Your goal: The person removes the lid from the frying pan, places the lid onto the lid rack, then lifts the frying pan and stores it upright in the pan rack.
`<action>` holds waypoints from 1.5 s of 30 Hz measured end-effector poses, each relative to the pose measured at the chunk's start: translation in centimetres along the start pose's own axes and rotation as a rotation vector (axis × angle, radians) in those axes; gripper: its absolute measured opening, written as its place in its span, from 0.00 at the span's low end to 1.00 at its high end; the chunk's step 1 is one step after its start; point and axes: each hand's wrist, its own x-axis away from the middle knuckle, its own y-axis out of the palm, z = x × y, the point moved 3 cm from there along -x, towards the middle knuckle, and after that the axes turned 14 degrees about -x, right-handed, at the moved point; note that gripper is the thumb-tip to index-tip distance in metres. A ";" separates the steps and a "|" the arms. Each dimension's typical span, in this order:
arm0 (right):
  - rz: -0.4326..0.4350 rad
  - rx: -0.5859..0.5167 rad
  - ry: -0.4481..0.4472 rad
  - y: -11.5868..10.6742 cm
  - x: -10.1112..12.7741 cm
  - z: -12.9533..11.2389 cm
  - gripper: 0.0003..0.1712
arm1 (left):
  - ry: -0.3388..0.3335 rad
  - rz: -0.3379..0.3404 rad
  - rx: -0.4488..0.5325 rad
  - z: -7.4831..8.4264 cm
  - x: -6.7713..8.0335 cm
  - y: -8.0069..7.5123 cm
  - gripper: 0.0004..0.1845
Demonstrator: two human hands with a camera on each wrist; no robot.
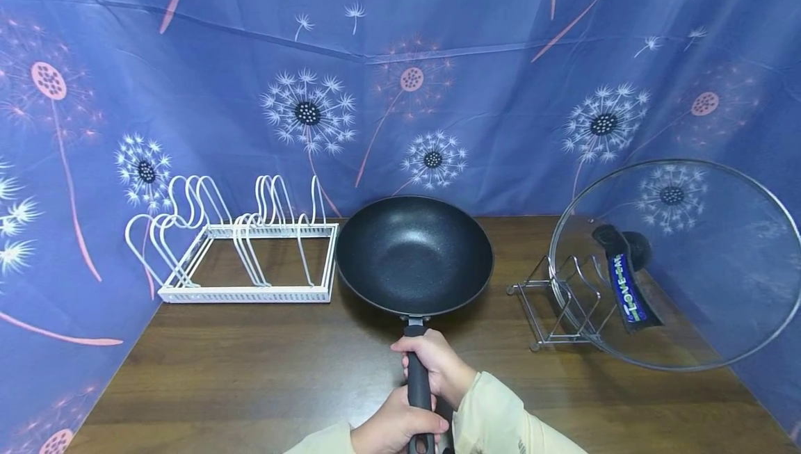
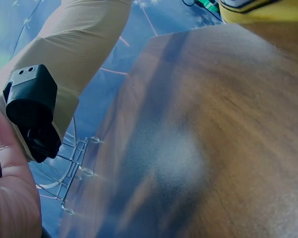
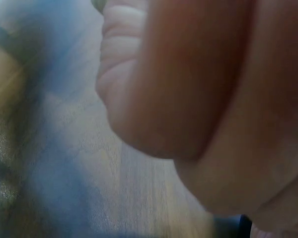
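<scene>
Wok (image 1: 414, 254); "LOVE" on lid handle (image 1: 626, 293).

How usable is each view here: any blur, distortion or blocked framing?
Head view: sharp and evenly lit, with wide-angle bending of the backdrop; both hands grip the black wok by its handle. Left wrist view: the table is smeared. Right wrist view: out of focus, the right hand fills most of the frame.

Light was even and fairly bright in the head view, which bowed at its edges; soft shadows lay beyond the hands. Both wrist views were blurred, the right almost filled by out-of-focus skin.
</scene>
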 end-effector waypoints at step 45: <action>0.035 0.059 -0.126 0.7 1.2 -1.5 0.16 | 0.134 -0.084 0.026 1.0 -0.2 0.4 0.12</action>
